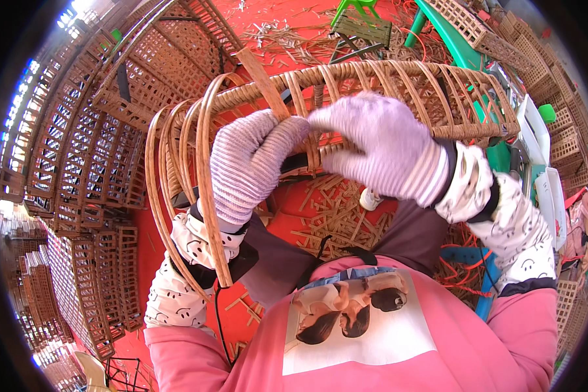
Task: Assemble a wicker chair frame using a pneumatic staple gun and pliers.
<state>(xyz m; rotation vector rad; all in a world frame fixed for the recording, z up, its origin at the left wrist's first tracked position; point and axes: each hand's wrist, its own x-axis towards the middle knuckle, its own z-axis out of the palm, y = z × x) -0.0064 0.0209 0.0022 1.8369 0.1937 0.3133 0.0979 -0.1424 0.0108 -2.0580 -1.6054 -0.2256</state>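
My left hand [251, 163], in a striped knit glove, is closed on a flat brown cane strip [261, 78] that sticks up past the rim. The strip belongs with a long woven basket [398, 72], whose rim is wound with cane and whose side has open slanted wraps. Several long bent strips [206, 144] loop out from its left end and hang past my left wrist. My right hand [382, 147], gloved alike and blurred by motion, is at the basket's near side with its fingers bent. Its forefinger reaches my left fingertips; whether it grips anything is hidden.
Stacked brown lattice baskets [85, 144] rise on the left, with more along the right edge. Cut strips [340, 219] litter the red floor beneath the basket. A green table [454, 32], a folding stool [362, 29] and a blue stand [480, 261] are nearby.
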